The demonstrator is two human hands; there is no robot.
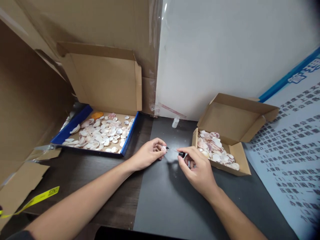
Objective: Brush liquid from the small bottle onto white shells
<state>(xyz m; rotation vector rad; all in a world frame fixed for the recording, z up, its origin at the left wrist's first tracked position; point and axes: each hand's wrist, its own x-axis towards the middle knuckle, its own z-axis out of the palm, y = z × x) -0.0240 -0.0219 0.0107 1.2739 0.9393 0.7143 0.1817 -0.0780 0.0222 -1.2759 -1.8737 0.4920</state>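
Observation:
Between the thumb and fingers of my left hand (150,154) is a small pale shell (164,149), with a small dark tip beside it. My right hand (198,166) pinches a black cap (181,154) from which a thin, light applicator points left toward the shell. The two hands are a short way apart over the grey mat (160,200). Behind them a small clear bottle (175,122) stands on the mat near the wall.
At the left an open blue-edged box (127,140) holds many shells. An open cardboard box (241,160) with more shells sits at the right. A yellow strip (37,199) lies at the lower left, and a printed sheet (295,150) is at the right.

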